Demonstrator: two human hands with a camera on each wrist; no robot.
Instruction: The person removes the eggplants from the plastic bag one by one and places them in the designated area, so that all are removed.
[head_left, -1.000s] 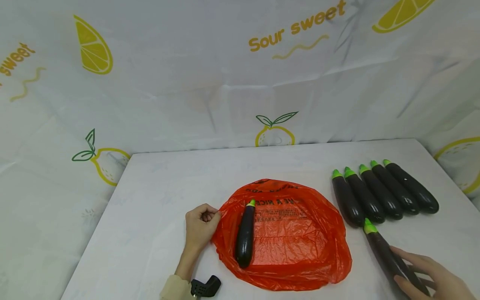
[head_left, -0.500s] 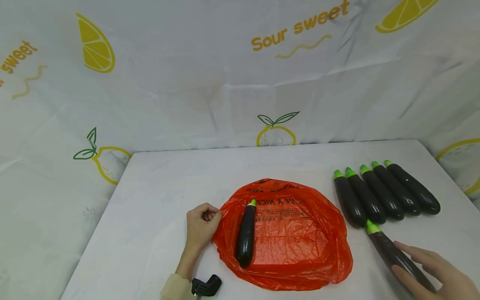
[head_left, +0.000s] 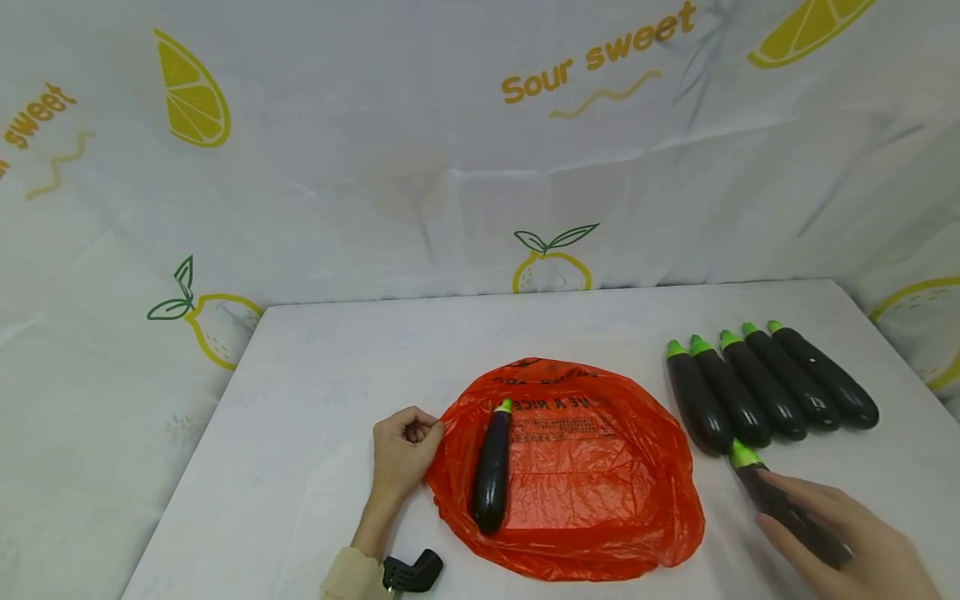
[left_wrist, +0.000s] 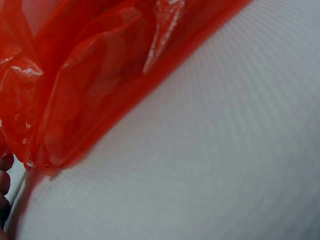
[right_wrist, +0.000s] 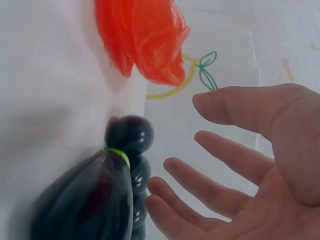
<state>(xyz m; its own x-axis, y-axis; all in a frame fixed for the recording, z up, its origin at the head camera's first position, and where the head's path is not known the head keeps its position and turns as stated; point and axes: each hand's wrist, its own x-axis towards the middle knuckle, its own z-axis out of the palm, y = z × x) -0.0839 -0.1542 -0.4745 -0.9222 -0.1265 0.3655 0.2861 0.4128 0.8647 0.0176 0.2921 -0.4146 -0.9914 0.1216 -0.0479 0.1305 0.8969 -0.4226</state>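
My left hand (head_left: 405,450) pinches the left edge of a red plastic bag (head_left: 585,500) spread on the table; in the left wrist view the bag (left_wrist: 100,85) fills the upper left, with only some fingertips showing. One dark eggplant (head_left: 491,475) with a green stem end lies on the bag's left part. My right hand (head_left: 855,533) is over another eggplant (head_left: 780,500) at the front right, covering part of it. In the right wrist view that hand (right_wrist: 235,165) has its fingers spread, apart from the eggplant (right_wrist: 90,200) beside it.
Several more eggplants (head_left: 757,387) lie side by side in a slanted row at the right, stem ends away from me. The loose eggplant's stem end meets the near end of the row. A white cloth with lemon prints hangs behind the table (head_left: 300,433).
My right hand has moved forward and left over the loose eggplant. The left hand, the bag and the row of eggplants stay where they were.
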